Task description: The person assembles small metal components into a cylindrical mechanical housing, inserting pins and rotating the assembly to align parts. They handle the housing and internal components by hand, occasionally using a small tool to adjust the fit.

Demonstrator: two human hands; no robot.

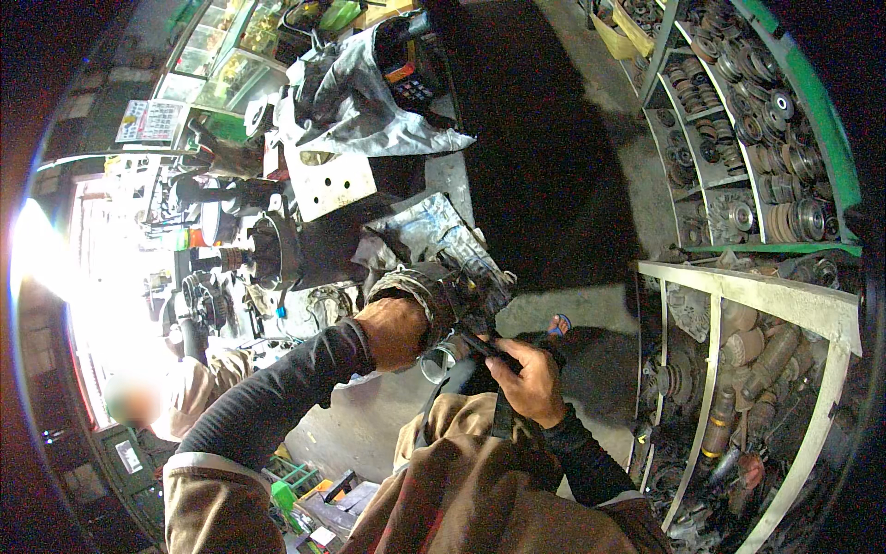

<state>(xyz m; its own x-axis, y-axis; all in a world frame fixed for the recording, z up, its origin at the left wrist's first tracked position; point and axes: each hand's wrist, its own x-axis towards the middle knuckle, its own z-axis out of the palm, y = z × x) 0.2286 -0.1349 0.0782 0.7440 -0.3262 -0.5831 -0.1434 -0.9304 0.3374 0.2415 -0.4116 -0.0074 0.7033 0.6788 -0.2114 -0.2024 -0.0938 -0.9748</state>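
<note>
In front of me a dark, round metal housing [434, 288] with an open rim sits at the bench edge. My left hand [395, 332] reaches to its rim, and the fingers are hidden by the housing. Just to the right, my right hand [532, 380] is closed round a dark, slim tool handle [484, 346] that points towards the housing. The tool's far end is lost in shadow, so its kind does not show. Below the housing there is a shiny metal cylinder [437, 366]. A stained grey-blue cloth [429, 226] lies just beyond the housing.
A pale plate with holes [330, 183] and a crumpled grey cloth [355, 97] lie farther along the bench. Racks of metal parts [738, 120] line the right side, above a pale frame [757, 294] holding more parts. Another person [208, 392] is at the left.
</note>
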